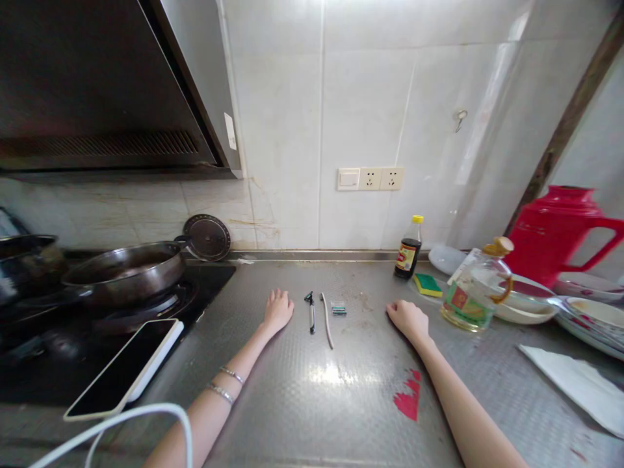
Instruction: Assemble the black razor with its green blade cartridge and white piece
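Note:
My left hand [279, 311] rests on the metal counter with its fingers laid out and nothing in them. Just to its right lies a razor [312, 315] with a dark head and a silver handle. Beside the razor is a thin white toothbrush [327, 322], slightly bent, its head toward the wall. A small clear pack of green-and-dark razor cartridges [338, 311] lies right of the toothbrush. Farther right, my right hand [410, 320] rests on the counter with its fingers curled in, no object showing in it. Neither hand touches these items.
Left are a phone [124, 370] with a white cable [160, 409], and a pan [127, 270] on the stove. Right stand a soy sauce bottle [408, 250], a sponge [428, 285], an oil jug [475, 292], a red thermos [556, 234] and dishes [592, 325].

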{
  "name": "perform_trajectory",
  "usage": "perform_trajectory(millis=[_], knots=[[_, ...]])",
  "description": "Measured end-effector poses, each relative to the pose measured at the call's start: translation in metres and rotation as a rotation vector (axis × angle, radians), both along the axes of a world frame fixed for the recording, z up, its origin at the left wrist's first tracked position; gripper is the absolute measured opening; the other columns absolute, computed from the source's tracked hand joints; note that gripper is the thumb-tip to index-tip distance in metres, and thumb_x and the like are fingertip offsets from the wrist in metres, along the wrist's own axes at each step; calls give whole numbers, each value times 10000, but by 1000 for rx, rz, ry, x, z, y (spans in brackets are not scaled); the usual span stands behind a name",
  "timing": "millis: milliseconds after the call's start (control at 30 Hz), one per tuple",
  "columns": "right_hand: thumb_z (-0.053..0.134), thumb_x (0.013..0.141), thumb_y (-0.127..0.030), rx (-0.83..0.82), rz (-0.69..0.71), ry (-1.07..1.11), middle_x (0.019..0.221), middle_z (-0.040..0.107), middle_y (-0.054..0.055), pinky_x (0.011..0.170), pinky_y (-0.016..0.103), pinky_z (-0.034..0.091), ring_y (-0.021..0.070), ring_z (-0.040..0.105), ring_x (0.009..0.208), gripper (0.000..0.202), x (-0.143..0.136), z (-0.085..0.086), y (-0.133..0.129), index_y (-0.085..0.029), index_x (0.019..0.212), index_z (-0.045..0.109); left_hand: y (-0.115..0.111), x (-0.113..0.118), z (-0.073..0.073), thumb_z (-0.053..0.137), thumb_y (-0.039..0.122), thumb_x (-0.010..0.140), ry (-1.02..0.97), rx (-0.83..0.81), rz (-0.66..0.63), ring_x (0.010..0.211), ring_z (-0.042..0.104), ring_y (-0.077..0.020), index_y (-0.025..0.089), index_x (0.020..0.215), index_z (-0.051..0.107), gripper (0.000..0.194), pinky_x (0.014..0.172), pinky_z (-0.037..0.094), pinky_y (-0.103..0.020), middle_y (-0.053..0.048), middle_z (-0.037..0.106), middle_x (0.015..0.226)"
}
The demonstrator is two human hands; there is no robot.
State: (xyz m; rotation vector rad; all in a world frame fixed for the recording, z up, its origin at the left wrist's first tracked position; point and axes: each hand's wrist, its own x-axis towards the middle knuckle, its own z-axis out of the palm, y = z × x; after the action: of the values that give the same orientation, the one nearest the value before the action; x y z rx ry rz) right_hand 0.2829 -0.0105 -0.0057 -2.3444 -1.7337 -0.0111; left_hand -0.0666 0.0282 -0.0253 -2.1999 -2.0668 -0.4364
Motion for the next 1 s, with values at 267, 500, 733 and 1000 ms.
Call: perform_trajectory(millis=[267, 500, 733, 1000], knots=[[342, 807, -361, -17, 9, 7, 876, 673, 141, 644, 325, 455, 281, 633, 836, 387, 0, -1, 0, -180, 794, 685, -3, 1, 1, 323, 275, 863, 35, 8, -3, 1246, 357, -306, 108, 1168, 500, 390, 996, 287, -422, -185, 451, 1304], [347, 804, -356, -4, -2, 15, 873, 675, 148, 649, 326, 455, 282, 634, 841, 388, -1, 0, 0, -172, 794, 688, -2, 2, 1, 325, 279, 867, 31, -11, 0, 1256, 343, -312, 100, 1181, 485, 395, 998, 274, -426, -199, 428, 1320], [361, 815, -362, 5, -24, 15, 891, 675, 145, 664, 297, 451, 263, 633, 856, 388, 0, -1, 0, -164, 821, 694, 0, 2, 1, 318, 273, 868, 44, -13, -11, 1255, 347, -304, 93, 1202, 473, 410, 1004, 268, -427, -198, 430, 1320], [346, 816, -357, 10, -14, 9, 880, 675, 146, 665, 315, 459, 265, 636, 849, 395, 1, -2, 0, -175, 826, 696, -1, 3, 3, 318, 278, 867, 56, -20, 2, 1250, 355, -304, 103, 1189, 486, 403, 997, 284, -421, -187, 439, 1317]])
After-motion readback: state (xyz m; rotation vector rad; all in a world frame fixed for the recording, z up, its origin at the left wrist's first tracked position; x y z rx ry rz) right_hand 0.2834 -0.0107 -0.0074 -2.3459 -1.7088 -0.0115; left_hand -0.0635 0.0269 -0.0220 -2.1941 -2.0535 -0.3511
